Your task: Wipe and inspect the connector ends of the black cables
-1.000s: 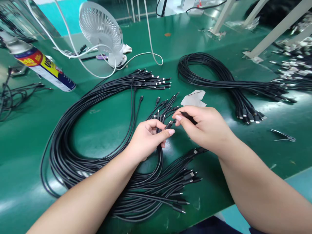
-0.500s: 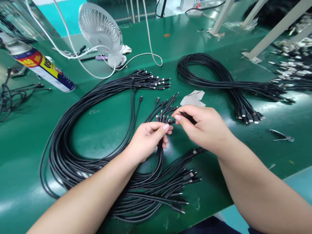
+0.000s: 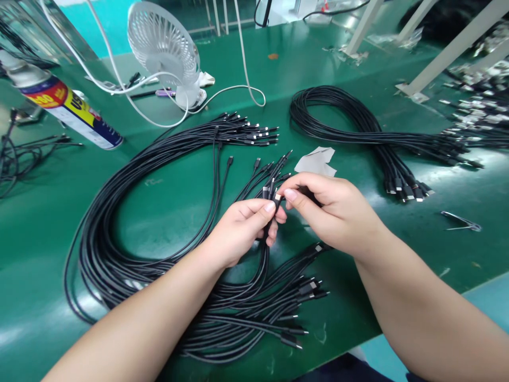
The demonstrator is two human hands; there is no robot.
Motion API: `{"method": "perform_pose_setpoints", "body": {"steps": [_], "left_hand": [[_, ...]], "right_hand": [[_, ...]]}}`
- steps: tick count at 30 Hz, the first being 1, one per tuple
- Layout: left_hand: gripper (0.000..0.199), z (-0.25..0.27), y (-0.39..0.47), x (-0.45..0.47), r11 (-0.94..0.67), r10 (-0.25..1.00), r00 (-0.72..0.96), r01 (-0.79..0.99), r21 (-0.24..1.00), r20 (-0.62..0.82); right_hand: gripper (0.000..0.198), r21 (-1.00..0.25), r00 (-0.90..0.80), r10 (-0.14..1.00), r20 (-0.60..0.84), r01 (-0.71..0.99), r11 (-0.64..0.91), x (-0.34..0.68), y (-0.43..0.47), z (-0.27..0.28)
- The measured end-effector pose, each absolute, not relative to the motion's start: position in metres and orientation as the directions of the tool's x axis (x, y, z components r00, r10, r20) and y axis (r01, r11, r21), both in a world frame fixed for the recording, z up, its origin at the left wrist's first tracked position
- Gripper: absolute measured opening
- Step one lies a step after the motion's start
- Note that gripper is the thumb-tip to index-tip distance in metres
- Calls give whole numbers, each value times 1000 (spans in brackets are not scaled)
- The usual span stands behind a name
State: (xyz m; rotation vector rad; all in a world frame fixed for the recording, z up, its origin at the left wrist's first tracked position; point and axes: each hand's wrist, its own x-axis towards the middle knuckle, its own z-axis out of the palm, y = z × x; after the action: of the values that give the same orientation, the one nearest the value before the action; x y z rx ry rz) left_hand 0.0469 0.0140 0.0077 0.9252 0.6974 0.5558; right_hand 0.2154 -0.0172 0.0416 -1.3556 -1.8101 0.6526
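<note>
My left hand [image 3: 248, 223] is closed around a small bunch of black USB cables [image 3: 265, 260], their connector ends standing up past the thumb. One connector [image 3: 277, 198] with a shiny metal tip sticks out between thumb and forefinger. Touching that connector are the fingertips of my right hand [image 3: 324, 209], thumb and forefinger bent together; a dark shape lies in the palm's shadow, and I cannot make out what it is. Beneath and left of both hands lies a large loop of black cables [image 3: 99, 228]. Several loose cable ends [image 3: 274, 167] point up just beyond my left hand.
A second cable coil [image 3: 338, 106] lies at the back right, beside a torn grey-white scrap [image 3: 316, 161]. Metal tweezers [image 3: 461, 220] rest at the right. A white fan [image 3: 163, 48] and a spray can [image 3: 67, 106] stand at the left. Metal posts [image 3: 449, 53] rise behind.
My right fingertips have moved slightly left onto the connector. The connector in my left hand now stands more upright, and the dark pointed thing in my right hand shows less.
</note>
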Motion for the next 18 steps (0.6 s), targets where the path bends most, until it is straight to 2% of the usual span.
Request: {"method": "perform_pose_setpoints", "body": {"steps": [3, 10, 14, 18], "left_hand": [[33, 7, 14, 48, 472, 709, 642, -124, 873, -293], [33, 2, 14, 48, 343, 752, 614, -50, 938, -242], [35, 3, 13, 48, 295, 764, 602, -6, 955, -233], [34, 5, 14, 49, 254, 782, 578, 46, 966, -233]], "right_hand": [[16, -798, -152, 958, 244, 530, 287, 217, -17, 44], [12, -793, -123, 981, 151, 577, 194, 224, -15, 45], [11, -781, -113, 983, 144, 598, 183, 226, -15, 45], [11, -718, -125, 975, 186, 660, 221, 227, -15, 45]]}}
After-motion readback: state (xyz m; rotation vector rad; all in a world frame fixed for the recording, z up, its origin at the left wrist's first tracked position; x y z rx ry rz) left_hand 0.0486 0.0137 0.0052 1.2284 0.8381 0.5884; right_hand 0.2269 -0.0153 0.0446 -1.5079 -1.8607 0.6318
